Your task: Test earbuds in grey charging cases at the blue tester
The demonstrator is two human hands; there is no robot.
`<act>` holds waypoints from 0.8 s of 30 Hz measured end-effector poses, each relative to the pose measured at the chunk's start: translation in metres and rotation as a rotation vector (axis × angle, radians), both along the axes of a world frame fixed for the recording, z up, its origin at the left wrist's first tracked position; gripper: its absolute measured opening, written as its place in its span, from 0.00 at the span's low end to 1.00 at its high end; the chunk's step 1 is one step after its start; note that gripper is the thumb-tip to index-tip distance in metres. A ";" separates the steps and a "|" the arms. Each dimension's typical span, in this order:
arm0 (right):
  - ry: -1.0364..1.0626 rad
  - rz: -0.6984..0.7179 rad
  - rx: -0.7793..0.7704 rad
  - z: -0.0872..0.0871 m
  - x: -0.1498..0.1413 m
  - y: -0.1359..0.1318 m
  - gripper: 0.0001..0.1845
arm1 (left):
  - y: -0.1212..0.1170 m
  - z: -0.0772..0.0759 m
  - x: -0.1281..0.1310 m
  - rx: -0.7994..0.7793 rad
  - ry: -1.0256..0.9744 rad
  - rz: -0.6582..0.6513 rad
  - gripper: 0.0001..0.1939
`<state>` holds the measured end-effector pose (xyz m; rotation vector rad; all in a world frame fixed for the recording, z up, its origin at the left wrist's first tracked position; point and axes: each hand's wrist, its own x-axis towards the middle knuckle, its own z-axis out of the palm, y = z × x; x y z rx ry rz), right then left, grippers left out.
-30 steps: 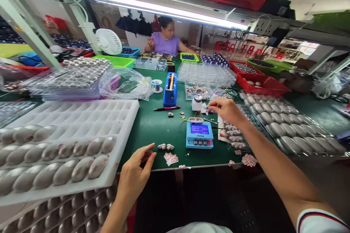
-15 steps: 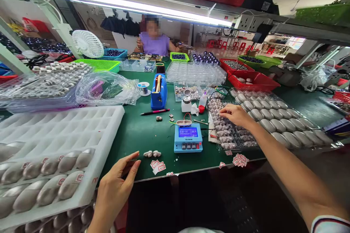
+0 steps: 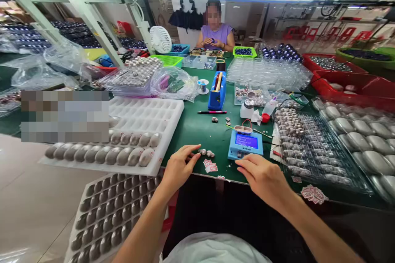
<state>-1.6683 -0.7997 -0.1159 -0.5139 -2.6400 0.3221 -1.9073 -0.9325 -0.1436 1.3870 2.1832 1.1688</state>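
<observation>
My left hand [image 3: 182, 166] is just left of a pair of small grey-beige earbuds [image 3: 206, 153] on the green table, its thumb and index finger apart. Small red-and-white printed labels [image 3: 210, 166] lie in front of the earbuds. My right hand [image 3: 266, 174] is at the front of a light-blue tester box [image 3: 246, 145] with a lit screen, its fingertips drawn together. Whatever those fingertips may hold is too small to make out. An open earbud charging case [image 3: 243, 130] with wires rests on top of the tester.
A clear tray of earbuds [image 3: 293, 148] lies right of the tester, beside oval cases [image 3: 367, 137]. A white foam tray of cases [image 3: 173, 131] stands left. Behind are a blue tape dispenser [image 3: 217, 90], a pen [image 3: 212, 112] and a bottle [image 3: 247, 110]. A co-worker [image 3: 216, 35] sits opposite.
My right hand has moved left from the earbud tray to the front of the tester. My left hand stays near the earbud pair. The view has turned left; the co-worker's hands have come together.
</observation>
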 end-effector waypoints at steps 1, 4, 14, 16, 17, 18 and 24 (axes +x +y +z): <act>0.020 -0.005 -0.014 -0.004 -0.008 -0.009 0.13 | 0.002 0.001 0.001 -0.005 0.012 -0.012 0.15; 0.061 -0.026 -0.032 -0.015 -0.020 -0.028 0.14 | 0.007 0.002 0.002 -0.014 0.059 -0.050 0.16; -0.062 -0.460 0.216 -0.033 0.017 -0.035 0.20 | 0.007 -0.005 -0.003 0.063 0.042 -0.018 0.14; -0.080 -0.478 0.215 -0.031 0.015 -0.035 0.21 | 0.006 -0.005 -0.003 0.071 0.037 -0.013 0.13; -0.074 -0.485 0.213 -0.029 0.011 -0.035 0.21 | 0.006 -0.005 -0.003 0.074 0.032 -0.015 0.13; -0.065 -0.485 0.208 -0.027 0.005 -0.036 0.20 | 0.006 -0.006 -0.003 0.079 0.026 -0.017 0.13; -0.098 -0.269 0.084 -0.014 -0.054 -0.042 0.13 | 0.005 -0.010 -0.001 0.076 0.054 -0.029 0.13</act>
